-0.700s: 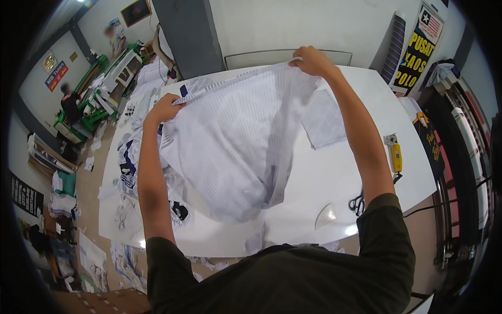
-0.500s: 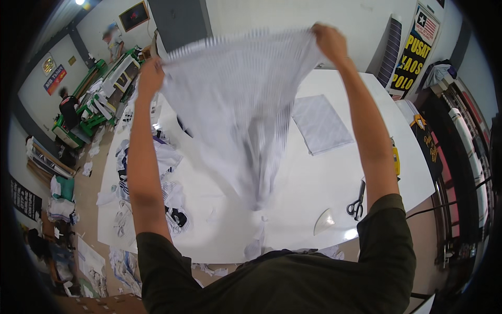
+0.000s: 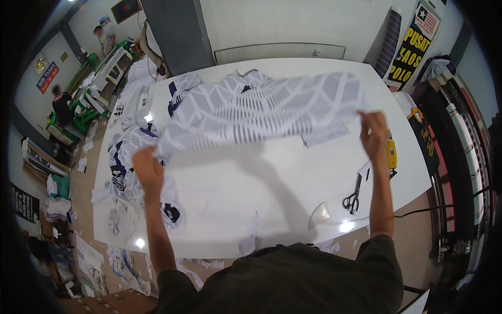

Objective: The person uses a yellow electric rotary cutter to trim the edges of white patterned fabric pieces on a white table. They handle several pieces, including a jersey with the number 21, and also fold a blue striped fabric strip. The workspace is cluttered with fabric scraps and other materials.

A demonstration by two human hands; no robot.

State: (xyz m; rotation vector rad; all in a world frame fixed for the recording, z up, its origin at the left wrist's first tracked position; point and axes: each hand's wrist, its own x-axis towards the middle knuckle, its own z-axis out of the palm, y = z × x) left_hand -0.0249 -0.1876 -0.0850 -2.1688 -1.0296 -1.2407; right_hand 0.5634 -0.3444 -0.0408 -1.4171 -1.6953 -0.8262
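A wide white cloth with a grey geometric stripe pattern (image 3: 261, 107) stretches in the air between my two hands, over the far half of the white table (image 3: 225, 209). My left hand (image 3: 148, 166) is closed on its near left corner. At the near right corner, my right hand (image 3: 373, 135) pinches the same cloth. Partly hidden under the cloth lies a folded pale grey fabric piece (image 3: 325, 137). Beyond it on the left, more patterned cloth with dark navy parts (image 3: 182, 83) shows.
Patterned fabric pieces (image 3: 125, 152) are heaped along the table's left side. At right lie black-handled scissors (image 3: 353, 198), a pale curved piece (image 3: 319, 215) and a yellow tool (image 3: 391, 153). Fabric rolls (image 3: 470, 141) stand far right. Two people are by green machines (image 3: 78, 123) at far left.
Both hands have come down and nearer, spreading apart. The cloth, hanging gathered to a point before, is now spread wide and billowing low over the table.
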